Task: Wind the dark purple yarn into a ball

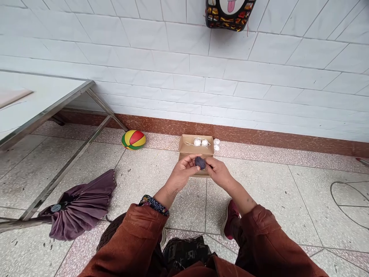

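A small dark grey-purple ball of yarn [200,162] is held up in front of me. My left hand [184,171] grips it from the left, with the thumb below and the fingers above. At its right side my right hand [218,172] pinches at the yarn; the exact hold of those fingertips is partly hidden. Beneath both hands stands an open cardboard box [182,144], its near part covered by them. Two white balls of yarn [197,142] with loose strands lie in the far part of the box. Just right of it, more white balls [216,144] rest on the floor.
A white-topped metal-framed table [54,86] stands at left, with a folded purple umbrella [83,207] by its leg. A colourful ball [134,139] lies near the tiled wall [173,69]. A patterned bag [211,23] hangs above; a wire ring [334,200] lies right.
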The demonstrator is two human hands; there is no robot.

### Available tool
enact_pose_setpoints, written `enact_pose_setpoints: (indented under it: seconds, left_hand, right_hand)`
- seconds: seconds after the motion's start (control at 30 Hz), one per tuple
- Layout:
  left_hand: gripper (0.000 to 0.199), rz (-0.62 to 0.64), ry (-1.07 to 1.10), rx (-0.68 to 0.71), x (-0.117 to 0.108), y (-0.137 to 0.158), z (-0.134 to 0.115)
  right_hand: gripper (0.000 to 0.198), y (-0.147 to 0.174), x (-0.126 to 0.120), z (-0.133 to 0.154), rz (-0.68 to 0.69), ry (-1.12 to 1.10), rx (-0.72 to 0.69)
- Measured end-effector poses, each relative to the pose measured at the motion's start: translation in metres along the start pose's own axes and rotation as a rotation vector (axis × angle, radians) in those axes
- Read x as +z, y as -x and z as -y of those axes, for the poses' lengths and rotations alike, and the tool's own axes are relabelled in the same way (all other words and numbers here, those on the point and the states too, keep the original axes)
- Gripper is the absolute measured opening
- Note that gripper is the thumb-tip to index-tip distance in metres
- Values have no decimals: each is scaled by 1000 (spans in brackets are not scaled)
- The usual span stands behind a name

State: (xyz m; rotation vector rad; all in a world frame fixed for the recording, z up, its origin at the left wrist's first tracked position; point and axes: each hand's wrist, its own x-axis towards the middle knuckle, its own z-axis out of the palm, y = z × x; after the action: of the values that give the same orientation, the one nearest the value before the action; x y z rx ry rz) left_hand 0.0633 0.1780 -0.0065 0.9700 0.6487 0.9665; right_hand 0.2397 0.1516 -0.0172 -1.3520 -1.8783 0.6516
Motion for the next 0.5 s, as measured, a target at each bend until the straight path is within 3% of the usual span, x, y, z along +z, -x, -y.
enact_pose_setpoints:
  seconds: [0.13, 0.27, 0.37, 0.5]
  left_hand:
    - [35, -165, 88, -7, -4, -5, 3]
    - [37, -276, -82, -5, -7, -8, 5]
    - [44, -188, -256, -44, -6, -6, 4]
    - [70, 46, -269, -49, -1, 2, 2]
  right_hand:
    - [14, 5, 7, 6, 101, 82, -51]
    - [16, 7, 0, 20, 212, 69, -199]
    - [16, 5, -12, 27, 124, -32, -244]
    - [18, -1, -22, 21, -58, -68, -188]
